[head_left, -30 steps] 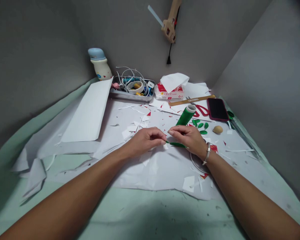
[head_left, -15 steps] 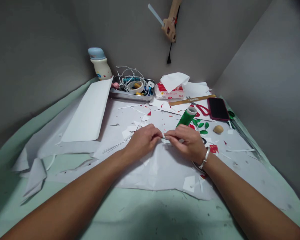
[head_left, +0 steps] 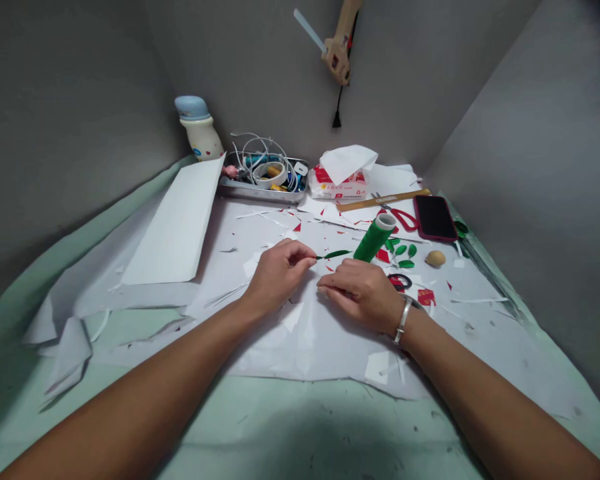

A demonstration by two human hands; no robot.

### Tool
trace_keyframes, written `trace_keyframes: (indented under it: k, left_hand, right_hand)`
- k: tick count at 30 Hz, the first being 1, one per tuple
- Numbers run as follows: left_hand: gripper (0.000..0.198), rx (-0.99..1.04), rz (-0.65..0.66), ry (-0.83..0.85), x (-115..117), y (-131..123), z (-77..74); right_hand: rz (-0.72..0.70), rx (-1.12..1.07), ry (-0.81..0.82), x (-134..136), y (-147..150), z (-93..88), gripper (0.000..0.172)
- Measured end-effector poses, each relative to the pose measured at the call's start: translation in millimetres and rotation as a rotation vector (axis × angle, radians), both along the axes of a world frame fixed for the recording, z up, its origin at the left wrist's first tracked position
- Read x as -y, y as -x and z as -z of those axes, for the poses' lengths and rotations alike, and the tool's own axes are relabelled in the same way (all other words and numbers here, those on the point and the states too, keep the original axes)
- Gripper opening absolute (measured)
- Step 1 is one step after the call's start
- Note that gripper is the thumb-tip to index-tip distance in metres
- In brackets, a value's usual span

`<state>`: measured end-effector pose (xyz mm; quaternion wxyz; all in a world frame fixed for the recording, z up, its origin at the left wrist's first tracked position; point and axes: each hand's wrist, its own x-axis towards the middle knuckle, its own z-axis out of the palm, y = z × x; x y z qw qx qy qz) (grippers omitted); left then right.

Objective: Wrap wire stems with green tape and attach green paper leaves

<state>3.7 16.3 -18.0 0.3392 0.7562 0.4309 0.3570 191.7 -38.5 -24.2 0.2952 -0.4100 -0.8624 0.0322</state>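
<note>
My left hand (head_left: 280, 273) pinches the thin dark stem of a narrow green leaf (head_left: 337, 254), which points right from my fingertips. My right hand (head_left: 363, 293) is lower and to the right, its thumb and fingers closed together; what they hold, if anything, is too small to make out. Just behind my right hand leans a spool of green thread (head_left: 374, 240), its lower end partly hidden by the hand. Several small green leaves (head_left: 401, 250) lie to the right of the spool. A black loop (head_left: 400, 281) shows beside my right wrist.
Behind are a metal tray (head_left: 265, 193) of cords and spools, a tissue pack (head_left: 339, 184), a ruler (head_left: 385, 200), red-handled scissors (head_left: 405, 219) and a phone (head_left: 435, 217). A folded white sheet (head_left: 175, 227) is at left. Paper scraps litter the white paper; a glue gun (head_left: 338, 60) hangs above.
My hands have drawn apart; the left moved slightly up and left, the right down and left. The green leaf, hidden before, now shows beyond my left fingertips.
</note>
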Motion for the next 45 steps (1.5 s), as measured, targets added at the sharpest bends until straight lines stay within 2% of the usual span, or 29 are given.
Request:
trace_keyframes:
  k: [2,5,7,10,13,16,18,21,23,26,30,32,35,38,40,42,45]
  left_hand:
    - [0.011,-0.105,0.034,-0.089,1.9,-0.4,0.7]
    - [0.013,-0.224,0.184,-0.125,5.6,-1.1,0.2]
    - [0.013,-0.221,0.288,-0.097,7.6,-1.6,-1.6]
    - [0.012,-0.099,0.389,0.012,8.8,-1.6,-5.7]
    - [0.009,0.053,0.326,0.142,7.3,-0.5,-8.2]
    - [0.015,0.169,0.167,0.207,3.9,0.2,-7.0]
    - [0.015,0.163,0.081,0.169,1.9,0.0,-4.5]
    - [0.010,0.004,0.009,0.014,0.8,-0.6,-0.2]
    - [0.011,-0.132,0.045,-0.077,1.7,-0.8,1.7]
    - [0.012,-0.243,0.206,-0.121,4.9,-1.0,1.1]
    - [0.013,-0.096,0.402,-0.008,8.7,-1.4,-4.8]
    - [0.009,0.018,0.385,0.085,8.5,-1.1,-7.3]
    - [0.010,0.126,0.236,0.158,5.4,-0.2,-7.4]
    - [0.012,0.118,0.075,0.104,1.6,0.5,-3.8]
    - [0.010,0.025,0.016,0.012,0.3,0.6,-0.4]
    - [0.010,-0.101,0.036,-0.080,0.6,0.5,2.5]
    - [0.012,-0.239,0.187,-0.135,3.3,-0.4,4.0]
  right_hand:
    - [0.019,-0.018,-0.080,1.3,0.3,-2.3,0.019]
    - [0.094,-0.133,-0.095,-1.3,-5.1,-4.4,0.018]
    - [0.158,-0.233,-0.047,-4.9,-10.7,-4.2,0.018]
    - [0.254,-0.375,0.047,-10.3,-18.5,-1.5,0.017]
    - [0.253,-0.359,0.106,-12.2,-20.9,2.3,0.016]
    - [0.138,-0.199,0.085,-9.1,-15.2,4.4,0.016]
    - [0.058,-0.097,0.057,-5.3,-9.0,3.9,0.016]
    - [0.001,-0.004,-0.025,-0.7,-2.4,0.8,0.018]
    - [0.016,-0.024,-0.080,0.3,-2.0,-2.0,0.019]
    - [0.090,-0.141,-0.090,-2.0,-6.8,-4.9,0.018]
    - [0.204,-0.322,0.000,-8.8,-16.5,-2.7,0.016]
    - [0.217,-0.346,0.066,-11.2,-19.3,0.4,0.014]
    - [0.143,-0.236,0.116,-10.7,-17.4,4.3,0.014]
    - [0.033,-0.075,0.100,-5.7,-9.3,4.5,0.016]
    - [0.002,-0.008,0.022,-2.2,-4.4,2.6,0.017]
    - [0.012,0.000,-0.066,-0.2,-2.1,-0.1,0.018]
    - [0.061,-0.095,-0.115,-1.1,-4.7,-3.6,0.018]
